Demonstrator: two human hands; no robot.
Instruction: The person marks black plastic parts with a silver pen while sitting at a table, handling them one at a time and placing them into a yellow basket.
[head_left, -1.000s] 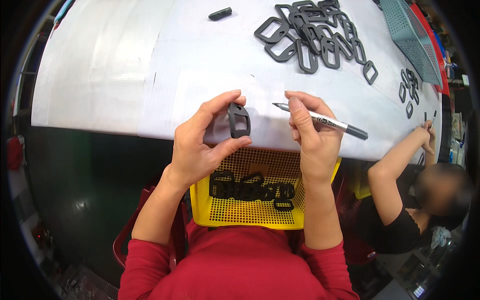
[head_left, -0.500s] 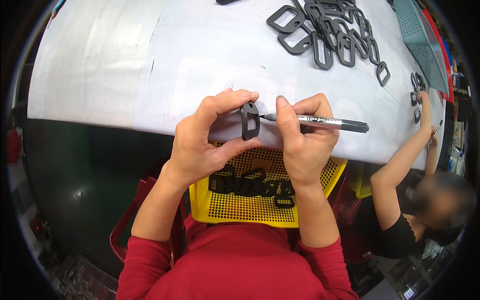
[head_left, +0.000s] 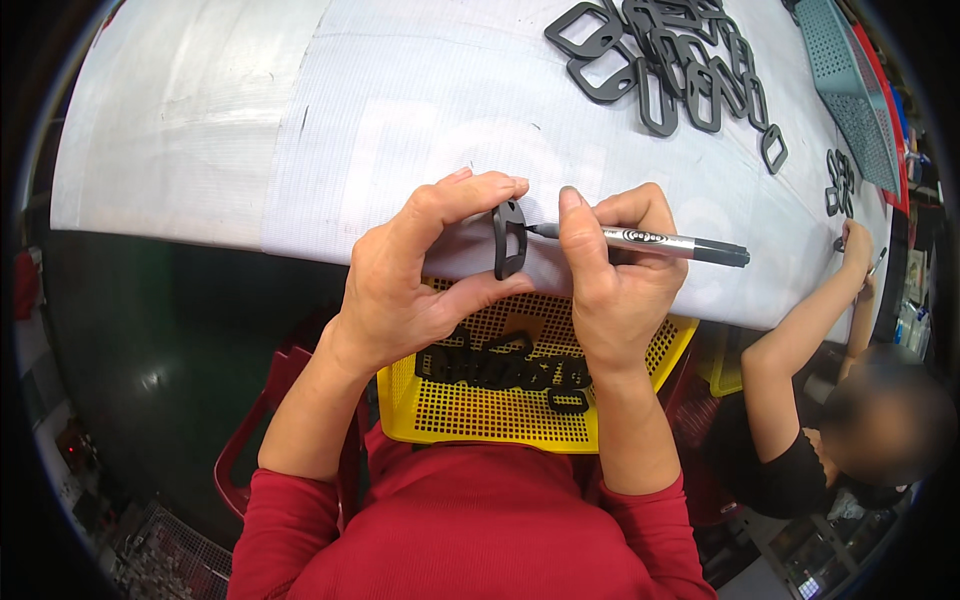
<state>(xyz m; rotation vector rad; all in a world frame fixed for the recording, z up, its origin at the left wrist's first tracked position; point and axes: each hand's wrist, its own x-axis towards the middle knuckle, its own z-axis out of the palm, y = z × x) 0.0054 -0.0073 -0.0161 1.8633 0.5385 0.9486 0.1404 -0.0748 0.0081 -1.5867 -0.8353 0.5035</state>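
Note:
Between the thumb and fingers of my left hand [head_left: 405, 265] stands a small black frame-shaped part [head_left: 502, 240] with a large opening and a small hole near its top. My right hand [head_left: 625, 275] grips a silver marker pen [head_left: 650, 240] with black ends. The pen's dark tip points left and meets, or nearly meets, the inner edge of the part. Below both hands, a yellow perforated basket [head_left: 490, 430] rests at my lap, with several similar black parts [head_left: 500, 368] inside it.
A pile of black frame-shaped parts [head_left: 700, 95] lies on the white-covered table [head_left: 400, 120] at the far right. Beyond it stands a blue-grey basket [head_left: 850, 90]. At the right, a co-worker's arm [head_left: 810, 320] reaches over the table edge near more black parts [head_left: 838, 185].
My hands, the part and the pen have shifted slightly right in the picture. The part appears turned a little more edge-on. The co-worker's hand has come lower, nearer the table edge.

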